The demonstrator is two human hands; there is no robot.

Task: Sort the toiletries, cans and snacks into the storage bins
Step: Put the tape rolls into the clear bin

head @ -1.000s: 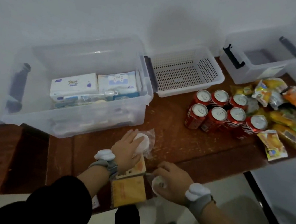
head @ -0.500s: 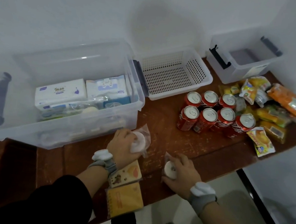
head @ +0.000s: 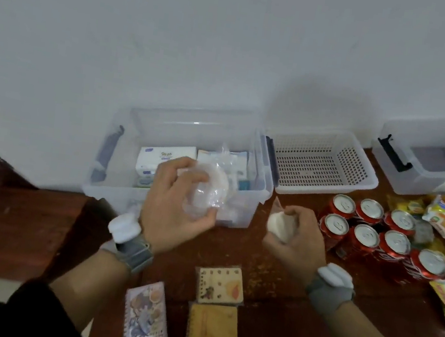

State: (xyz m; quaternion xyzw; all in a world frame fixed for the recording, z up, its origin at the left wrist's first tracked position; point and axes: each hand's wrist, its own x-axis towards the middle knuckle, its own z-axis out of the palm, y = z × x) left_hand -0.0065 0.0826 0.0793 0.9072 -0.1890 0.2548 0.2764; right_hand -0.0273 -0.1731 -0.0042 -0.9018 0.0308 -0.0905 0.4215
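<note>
While cans [head: 365, 235] stand loose, the bin [head: 111, 187] holds tissues [head: 164, 158].

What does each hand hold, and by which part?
The left hand holds a clear-wrapped white disc by its rim. The right hand grips a second wrapped white piece round its body.

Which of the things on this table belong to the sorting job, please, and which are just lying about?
Job: left packet, held by left hand; right packet, held by right hand; large bin; basket; small bin; cans; snacks.
Lying about: three notebooks at the near edge.
</note>
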